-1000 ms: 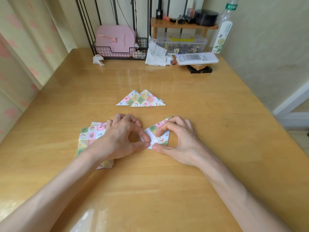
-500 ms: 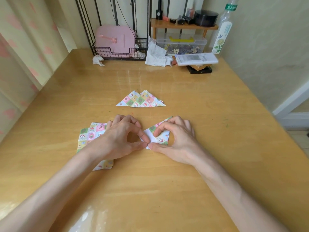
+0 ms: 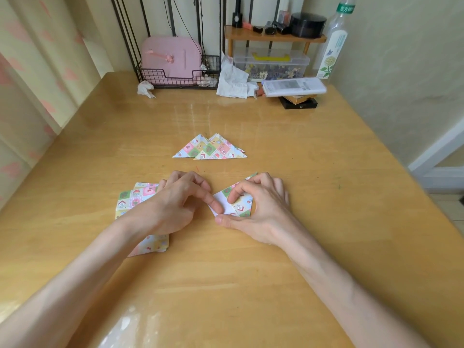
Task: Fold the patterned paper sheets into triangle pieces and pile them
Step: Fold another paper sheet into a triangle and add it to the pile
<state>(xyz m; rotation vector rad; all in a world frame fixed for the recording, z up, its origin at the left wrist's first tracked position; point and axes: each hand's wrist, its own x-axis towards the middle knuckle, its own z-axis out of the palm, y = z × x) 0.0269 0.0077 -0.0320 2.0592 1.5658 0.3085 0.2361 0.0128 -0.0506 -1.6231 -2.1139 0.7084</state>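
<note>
half-folded sheet (image 3: 244, 205) on the bench (image 3: 313, 197) — white inside showing, pastel checkered cartoon print, left hand (image 3: 175, 207) and right hand (image 3: 263, 212) curled, fingers pinching its near corner

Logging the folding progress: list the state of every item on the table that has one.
half-folded sheet, partly folded, white underside showing
left hand, index fingertip pressing the sheet
right hand, thumb and index finger pinching the sheet
finished triangles, folded, overlapping, lying flat
unfolded sheets, stacked flat, partly under the left wrist
storage box, lid on
bottle, upright
</note>
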